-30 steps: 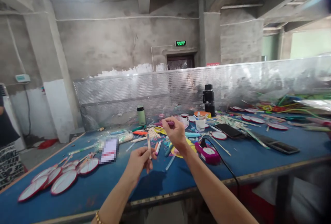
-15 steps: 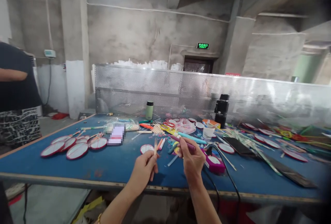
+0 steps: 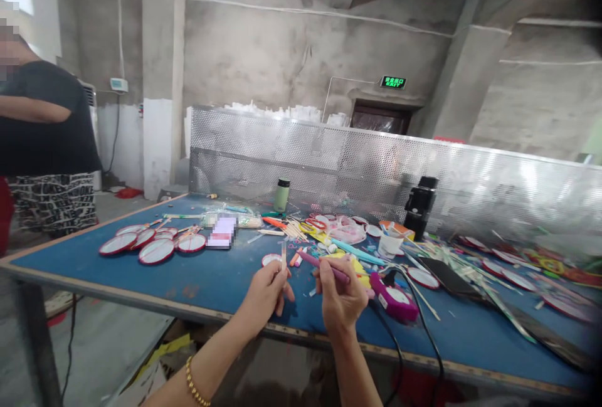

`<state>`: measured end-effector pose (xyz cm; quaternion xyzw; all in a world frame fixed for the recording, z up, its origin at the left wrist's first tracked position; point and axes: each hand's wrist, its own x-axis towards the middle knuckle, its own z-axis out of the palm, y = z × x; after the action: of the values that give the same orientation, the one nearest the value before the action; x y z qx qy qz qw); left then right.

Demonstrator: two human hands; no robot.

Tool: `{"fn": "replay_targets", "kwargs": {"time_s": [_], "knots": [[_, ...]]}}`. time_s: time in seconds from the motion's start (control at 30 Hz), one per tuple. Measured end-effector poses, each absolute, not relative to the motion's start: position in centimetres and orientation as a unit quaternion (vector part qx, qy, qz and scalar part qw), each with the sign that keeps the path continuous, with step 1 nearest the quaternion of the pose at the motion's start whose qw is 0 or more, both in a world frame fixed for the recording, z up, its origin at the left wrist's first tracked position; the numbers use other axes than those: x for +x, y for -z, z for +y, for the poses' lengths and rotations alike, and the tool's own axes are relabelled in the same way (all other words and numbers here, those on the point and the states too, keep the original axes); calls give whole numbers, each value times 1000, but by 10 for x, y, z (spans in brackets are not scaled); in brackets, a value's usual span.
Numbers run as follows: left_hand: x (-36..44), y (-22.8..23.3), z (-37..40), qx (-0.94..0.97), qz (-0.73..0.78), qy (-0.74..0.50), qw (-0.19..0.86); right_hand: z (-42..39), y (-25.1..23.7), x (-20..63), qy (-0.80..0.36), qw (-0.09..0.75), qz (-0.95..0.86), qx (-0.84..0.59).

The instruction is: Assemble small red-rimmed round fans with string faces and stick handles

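Over the table's near side, my left hand (image 3: 267, 289) is closed round a short pale flat stick (image 3: 283, 255) that points up. Just behind that hand shows a small white disc with a red rim (image 3: 271, 260), partly covered by my fingers; I cannot tell if the stick is joined to it. My right hand (image 3: 342, 291) grips a purple pen-shaped tool (image 3: 308, 259), its thin end aimed left toward the stick but apart from it. Orange and white markers (image 3: 297, 257) lie beyond, between both hands. A purple device with a white dial (image 3: 395, 297) sits right of my right hand.
Several red-rimmed white discs (image 3: 156, 251) with sticks lie at left beside a phone (image 3: 221, 232). A green bottle (image 3: 281, 195), scissors (image 3: 316, 225), a white cup (image 3: 390, 244) and a black flask (image 3: 420, 209) stand or lie behind. Black cables (image 3: 423, 313) cross the right side. A person (image 3: 44, 118) stands far left.
The view has turned left and tilted, so the scene sits further right and more of the person shows. Both hands keep their holds, and the purple tool is slightly closer to the stick.
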<state>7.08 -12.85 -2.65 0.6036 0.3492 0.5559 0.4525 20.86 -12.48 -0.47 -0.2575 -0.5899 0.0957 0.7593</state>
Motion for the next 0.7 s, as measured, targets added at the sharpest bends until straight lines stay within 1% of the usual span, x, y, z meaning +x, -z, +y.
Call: {"fn": "replay_targets", "kwargs": {"time_s": [0.13, 0.37, 0.47, 0.7], "knots": [[71, 27, -128, 604, 346, -553, 458, -126, 3, 207, -61, 724, -637, -259], [73, 28, -129, 625, 364, -536, 435, -133, 5, 211, -8, 721, -637, -272], [72, 26, -132, 639, 371, -525, 423, -135, 5, 212, 11, 707, -651, -277], [72, 24, -137, 645, 363, -524, 420, -133, 7, 212, 28, 698, -654, -291]]}}
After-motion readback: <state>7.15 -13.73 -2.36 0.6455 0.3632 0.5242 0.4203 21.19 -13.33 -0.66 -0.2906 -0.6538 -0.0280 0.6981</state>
